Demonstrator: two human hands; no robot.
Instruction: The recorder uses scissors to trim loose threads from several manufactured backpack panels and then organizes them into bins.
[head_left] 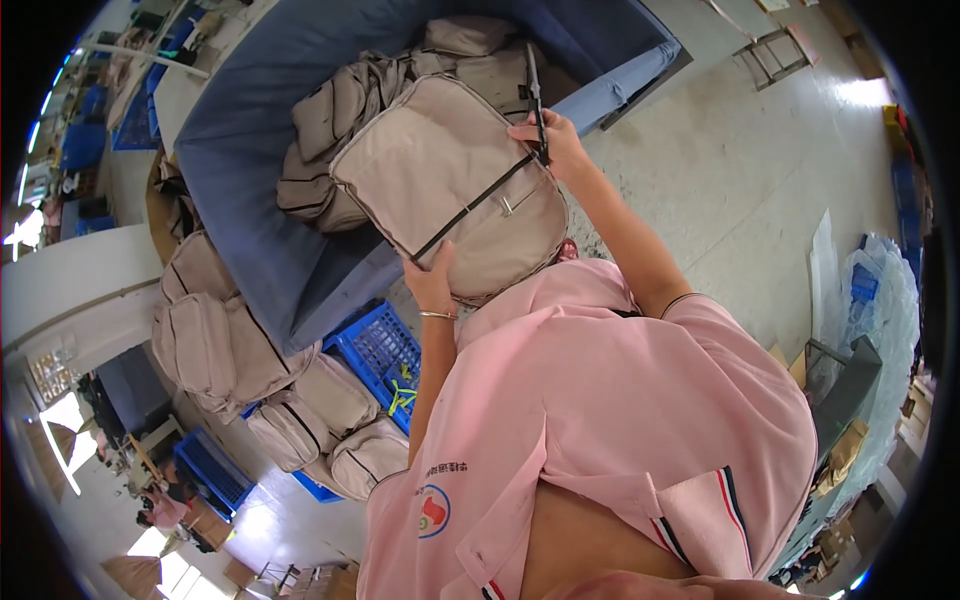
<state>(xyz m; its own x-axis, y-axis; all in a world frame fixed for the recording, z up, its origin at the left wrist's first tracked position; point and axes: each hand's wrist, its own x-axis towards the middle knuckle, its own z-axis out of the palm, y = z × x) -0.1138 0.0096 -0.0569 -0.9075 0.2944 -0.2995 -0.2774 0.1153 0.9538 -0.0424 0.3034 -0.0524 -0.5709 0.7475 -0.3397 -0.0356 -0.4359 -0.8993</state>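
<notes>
A beige fabric bag [430, 160], rounded at the corners and crossed by a black strip, is held up in front of me, tilted over the edge of a blue fabric-lined bin [240, 110]. My left hand [432, 285] grips its near left edge, thumb on top. At the far right edge my right hand [555, 145] is closed on the bag's rim, beside a long dark strap-like piece [535, 95] standing up there. A small pale metallic-looking bit [508, 206] lies on the bag's face. The fingers under the bag are hidden.
More beige bags [340, 110] are heaped inside the bin. Others [215, 340] are piled at the left, beside a blue plastic crate [375, 345] holding yellow-green strips. Clear plastic sheeting [885, 310] and a dark grey object [850, 390] stand at the right.
</notes>
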